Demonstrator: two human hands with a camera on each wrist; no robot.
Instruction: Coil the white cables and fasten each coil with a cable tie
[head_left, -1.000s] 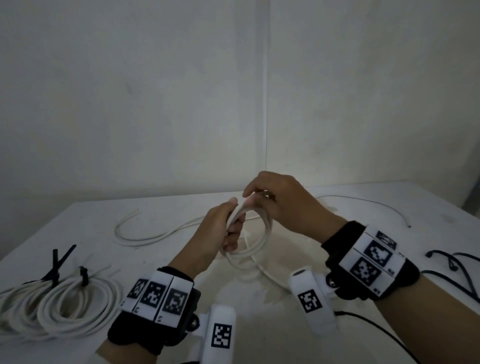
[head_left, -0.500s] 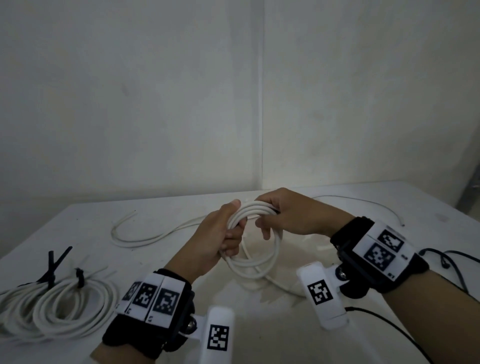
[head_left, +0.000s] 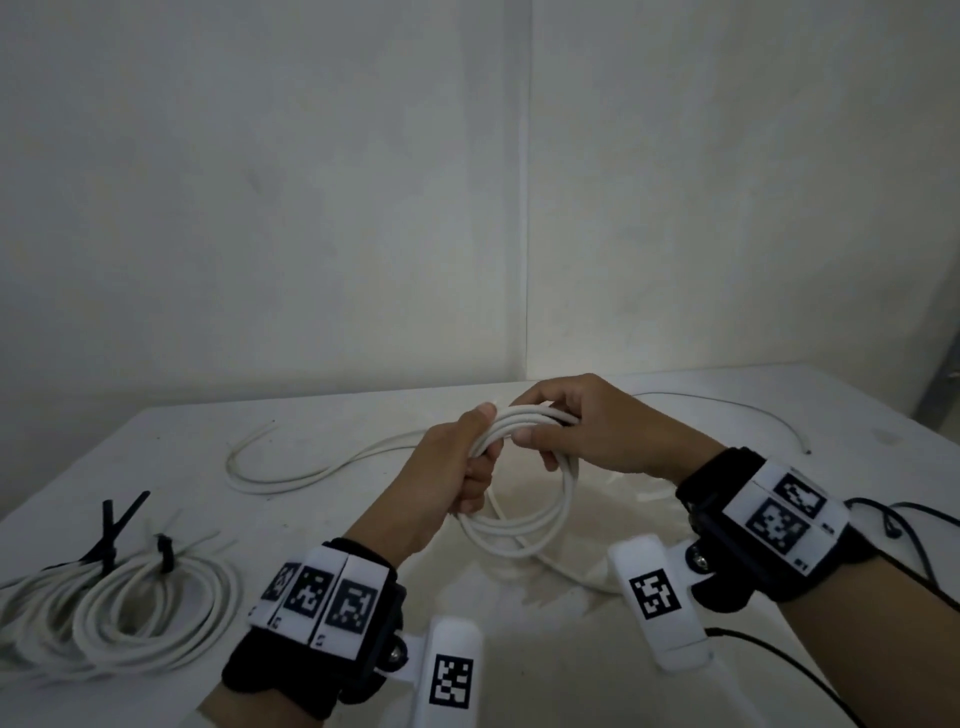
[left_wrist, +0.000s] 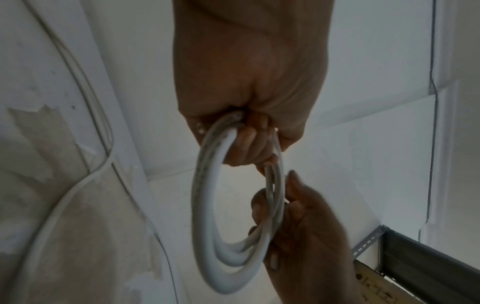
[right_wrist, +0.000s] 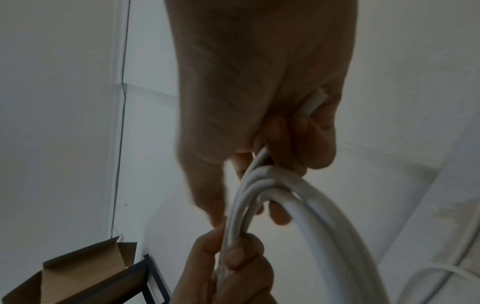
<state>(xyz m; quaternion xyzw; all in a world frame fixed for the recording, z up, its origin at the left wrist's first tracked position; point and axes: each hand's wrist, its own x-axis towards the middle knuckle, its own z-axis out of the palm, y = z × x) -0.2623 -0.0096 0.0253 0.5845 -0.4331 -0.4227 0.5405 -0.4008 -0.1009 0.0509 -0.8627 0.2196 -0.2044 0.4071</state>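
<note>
From the head view, my left hand (head_left: 457, 467) and right hand (head_left: 587, 426) both grip a white cable coil (head_left: 540, 499) above the table (head_left: 519, 649). Left wrist view: several smooth loops pass through my curled fingers (left_wrist: 249, 142). Right wrist view: the strands (right_wrist: 259, 185) bunch beneath my fingers.

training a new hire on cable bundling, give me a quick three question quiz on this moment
1. True or false: the white cable coil held above the white table already has a cable tie on it.
2. Which hand's grip is on that coil: A left hand only, B right hand only, C both?
3. What colour are the cable ties on the finished white coils at the table's left?

Key: 1 false; 2 C; 3 black.
</note>
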